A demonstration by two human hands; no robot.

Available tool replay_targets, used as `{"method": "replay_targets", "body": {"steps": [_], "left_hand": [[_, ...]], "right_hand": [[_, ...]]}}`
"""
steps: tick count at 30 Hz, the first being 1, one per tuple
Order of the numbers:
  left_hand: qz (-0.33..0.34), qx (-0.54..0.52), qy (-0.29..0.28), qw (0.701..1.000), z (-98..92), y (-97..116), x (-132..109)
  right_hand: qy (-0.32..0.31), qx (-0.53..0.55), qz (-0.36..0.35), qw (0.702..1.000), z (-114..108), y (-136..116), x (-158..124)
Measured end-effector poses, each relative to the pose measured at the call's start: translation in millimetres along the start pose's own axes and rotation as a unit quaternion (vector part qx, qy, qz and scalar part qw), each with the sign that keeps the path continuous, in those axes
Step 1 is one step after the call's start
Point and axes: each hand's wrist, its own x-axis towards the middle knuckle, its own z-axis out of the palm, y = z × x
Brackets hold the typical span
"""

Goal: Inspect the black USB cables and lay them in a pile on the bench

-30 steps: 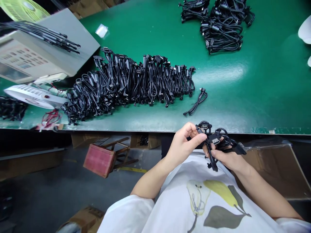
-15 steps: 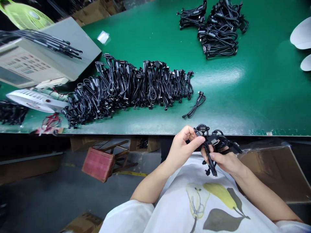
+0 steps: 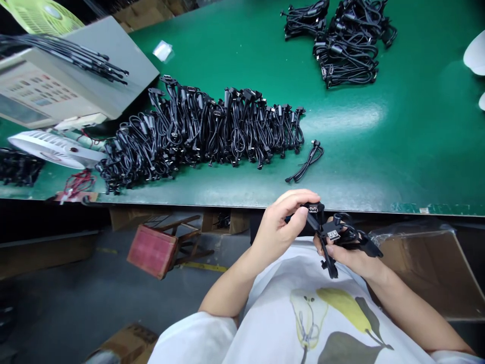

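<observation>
**A:** What did the left hand (image 3: 282,227) have?

**B:** Its fingers and thumb were closed in a narrow pinch on a squared black connector (image 3: 312,209), part of a black USB cable (image 3: 326,260).

**A:** And the right hand (image 3: 352,255)?

**B:** Its fingers were curled closed under the same looped cable, with a USB socket (image 3: 332,234) facing up just beyond the fingertips. A loose end hung below the fingers, over a white T-shirt with a pear print (image 3: 308,313).

**A:** What lay past the fingertips?

**B:** Just beyond them ran the edge of a green workbench (image 3: 379,151). Farther out lay a single coiled black cable (image 3: 307,163), and left of that a long heap of black cables (image 3: 200,131). Two more piles of cables (image 3: 344,50) sat farther out, beyond the fingers.

**A:** And off to the sides?

**B:** Left of the fingers, below the bench, a wooden stool with a red seat (image 3: 153,251) lay tilted. To the right sat a cardboard box (image 3: 424,273). Far left, a grey instrument case (image 3: 38,86) carried a bunch of thin black cables (image 3: 64,58).
</observation>
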Motion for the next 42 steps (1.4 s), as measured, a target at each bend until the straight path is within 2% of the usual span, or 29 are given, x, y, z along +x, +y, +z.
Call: {"method": "replay_targets", "body": {"steps": [3, 9, 12, 15, 22, 26, 32, 34, 37, 42], "left_hand": [[-0.009, -0.007, 0.003, 1.0, -1.3, 1, 1], [-0.022, -0.037, 0.009, 0.999, 1.6, -5, 0], [-0.012, -0.015, 0.02, 1.0, 3.0, -6, 0], [0.007, 0.028, 0.037, 0.999, 4.8, -5, 1], [0.023, 0.102, 0.051, 0.993, 8.5, -4, 0], [0.033, 0.109, 0.041, 0.993, 9.4, -5, -2], [0.036, 0.121, 0.007, 0.992, 7.3, -6, -3], [0.039, 0.122, -0.008, 0.992, 5.3, -6, -4], [0.038, 0.119, -0.021, 0.992, 2.8, -6, -5], [0.035, 0.111, -0.011, 0.993, 2.4, -7, -7]], "right_hand": [[0.022, -0.018, 0.015, 1.0, 1, 0, -2], [0.019, -0.031, 0.021, 0.999, 3, 4, -4], [0.026, -0.039, 0.017, 0.999, 5, 2, -3], [0.031, -0.115, -0.009, 0.993, 6, -1, -2], [0.05, -0.294, -0.07, 0.952, 10, -8, -1], [0.048, -0.391, -0.15, 0.907, 16, -15, -1], [0.057, -0.504, -0.183, 0.842, 21, -17, -3], [0.057, -0.516, -0.186, 0.834, 21, -16, -5], [0.056, -0.516, -0.177, 0.836, 21, -16, -6], [0.06, -0.524, -0.184, 0.829, 22, -14, -6]]}}
